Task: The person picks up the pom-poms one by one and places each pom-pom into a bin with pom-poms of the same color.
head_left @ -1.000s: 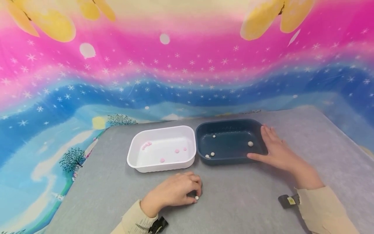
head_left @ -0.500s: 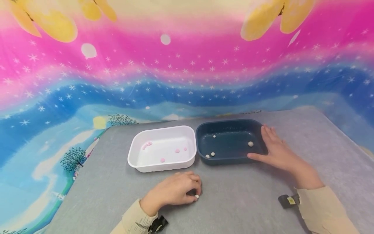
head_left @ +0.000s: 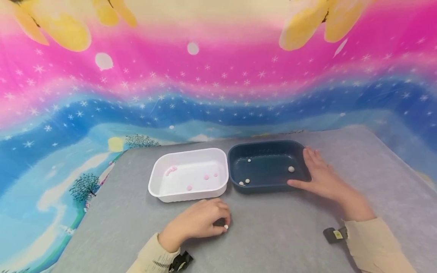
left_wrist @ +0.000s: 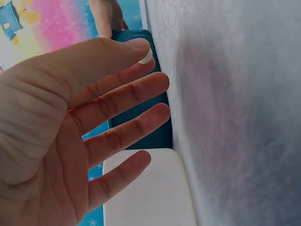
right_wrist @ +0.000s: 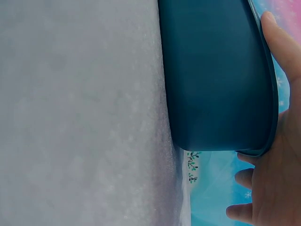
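Observation:
My left hand (head_left: 201,220) pinches a small white ball (head_left: 226,226) between thumb and forefinger, low over the grey cloth in front of the white tray (head_left: 191,195). In the left wrist view the ball (left_wrist: 146,57) shows at the thumb tip, with the other fingers spread apart. At the right end of the dark teal tray (head_left: 273,185), my right hand (head_left: 322,176) rests with straight, spread fingers. Its thumb (right_wrist: 277,35) lies on the near rim in the right wrist view. Several white balls of differing size, one the larger ball (head_left: 291,169), lie inside the teal tray.
Several small pink pieces (head_left: 189,188) lie in the white tray, some in a curved row at its left. Both trays stand side by side on the grey cloth (head_left: 273,235). A colourful printed backdrop (head_left: 218,76) hangs behind the table.
The left hand, pinching the white ball throughout, has shifted slightly left and away from the person. The right hand keeps its place on the teal tray. The head view has tilted a little.

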Demonstrator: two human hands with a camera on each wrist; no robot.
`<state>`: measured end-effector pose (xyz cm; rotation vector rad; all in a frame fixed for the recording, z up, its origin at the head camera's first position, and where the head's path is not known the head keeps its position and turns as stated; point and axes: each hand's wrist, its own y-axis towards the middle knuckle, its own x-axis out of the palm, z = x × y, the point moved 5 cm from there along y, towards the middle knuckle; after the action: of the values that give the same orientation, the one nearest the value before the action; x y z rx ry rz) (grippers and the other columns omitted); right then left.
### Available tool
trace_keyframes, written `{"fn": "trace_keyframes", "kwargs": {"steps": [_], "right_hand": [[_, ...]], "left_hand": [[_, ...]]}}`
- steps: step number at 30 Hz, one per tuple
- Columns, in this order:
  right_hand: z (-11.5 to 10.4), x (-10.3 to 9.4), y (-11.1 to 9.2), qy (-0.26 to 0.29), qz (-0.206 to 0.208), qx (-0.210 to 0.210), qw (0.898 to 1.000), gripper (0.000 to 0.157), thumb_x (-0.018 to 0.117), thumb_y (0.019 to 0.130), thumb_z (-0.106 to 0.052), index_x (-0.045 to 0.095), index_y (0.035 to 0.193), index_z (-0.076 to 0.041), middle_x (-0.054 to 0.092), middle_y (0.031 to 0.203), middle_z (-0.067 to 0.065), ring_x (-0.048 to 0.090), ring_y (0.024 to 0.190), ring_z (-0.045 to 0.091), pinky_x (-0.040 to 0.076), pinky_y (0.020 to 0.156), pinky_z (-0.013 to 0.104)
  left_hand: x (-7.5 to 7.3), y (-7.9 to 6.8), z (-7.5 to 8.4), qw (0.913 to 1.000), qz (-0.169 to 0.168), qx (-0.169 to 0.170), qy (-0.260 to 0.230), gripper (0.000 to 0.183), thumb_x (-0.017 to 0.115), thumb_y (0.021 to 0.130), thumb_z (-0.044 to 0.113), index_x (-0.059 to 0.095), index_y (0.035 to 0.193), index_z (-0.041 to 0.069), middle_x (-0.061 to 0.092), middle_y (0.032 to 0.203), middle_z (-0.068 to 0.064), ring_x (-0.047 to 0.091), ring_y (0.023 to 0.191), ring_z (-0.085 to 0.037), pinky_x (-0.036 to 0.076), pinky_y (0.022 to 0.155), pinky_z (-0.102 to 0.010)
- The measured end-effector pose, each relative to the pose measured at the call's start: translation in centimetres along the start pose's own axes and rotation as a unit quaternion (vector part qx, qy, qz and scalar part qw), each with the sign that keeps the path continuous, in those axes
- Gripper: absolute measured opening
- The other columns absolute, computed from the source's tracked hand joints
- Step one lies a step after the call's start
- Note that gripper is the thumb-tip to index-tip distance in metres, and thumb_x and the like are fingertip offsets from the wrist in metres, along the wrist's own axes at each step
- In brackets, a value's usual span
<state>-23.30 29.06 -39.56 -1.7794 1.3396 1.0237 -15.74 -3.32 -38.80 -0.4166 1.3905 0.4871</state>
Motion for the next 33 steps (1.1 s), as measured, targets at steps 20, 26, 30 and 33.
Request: {"fn": "trace_keyframes", "kwargs": {"steps": [20, 26, 30, 33], "right_hand": [[0.3, 0.2, 0.1, 0.005, 0.002, 0.002, 1.000, 0.124, 0.064, 0.085, -0.066, -0.014, 0.156, -0.004, -0.019, 0.164, 0.019, -0.020, 0.149, 0.044, 0.005, 0.106, 0.082], [0.2, 0.2, 0.0, 0.003, 0.002, 0.002, 1.000, 0.124, 0.065, 0.084, -0.066, -0.013, 0.157, -0.003, -0.015, 0.164, 0.023, -0.020, 0.149, 0.044, 0.005, 0.106, 0.082], [0.1, 0.1, 0.0, 0.007, 0.002, 0.000, 1.000, 0.123, 0.065, 0.085, -0.065, -0.014, 0.157, -0.004, -0.016, 0.164, 0.021, -0.020, 0.149, 0.044, 0.005, 0.106, 0.082], [0.0, 0.0, -0.1, 0.010, 0.002, -0.001, 1.000, 0.123, 0.065, 0.085, -0.065, -0.014, 0.157, -0.004, -0.017, 0.164, 0.020, -0.020, 0.149, 0.044, 0.005, 0.106, 0.082]], "left_hand": [[-1.8, -1.1, -0.7, 0.9997, 0.005, -0.026, -0.004, 0.006, 0.073, 0.087, 0.029, 0.072, 0.091, 0.025, 0.066, 0.093, 0.017, 0.061, 0.094, -0.005, 0.052, 0.080, -0.023], [-2.2, -1.1, -1.0, 0.9996, 0.011, -0.009, -0.023, 0.006, 0.074, 0.086, 0.025, 0.073, 0.091, 0.021, 0.067, 0.091, 0.012, 0.062, 0.092, -0.005, 0.052, 0.084, -0.021], [-2.5, -1.0, -1.1, 0.9994, 0.014, -0.002, -0.033, 0.005, 0.074, 0.086, 0.022, 0.073, 0.090, 0.018, 0.068, 0.090, 0.008, 0.062, 0.091, -0.005, 0.052, 0.084, -0.021], [-2.7, -1.0, -1.2, 0.9992, 0.016, -0.002, -0.037, 0.005, 0.073, 0.087, 0.020, 0.073, 0.090, 0.017, 0.068, 0.090, 0.007, 0.061, 0.091, -0.006, 0.051, 0.084, -0.020]]}}
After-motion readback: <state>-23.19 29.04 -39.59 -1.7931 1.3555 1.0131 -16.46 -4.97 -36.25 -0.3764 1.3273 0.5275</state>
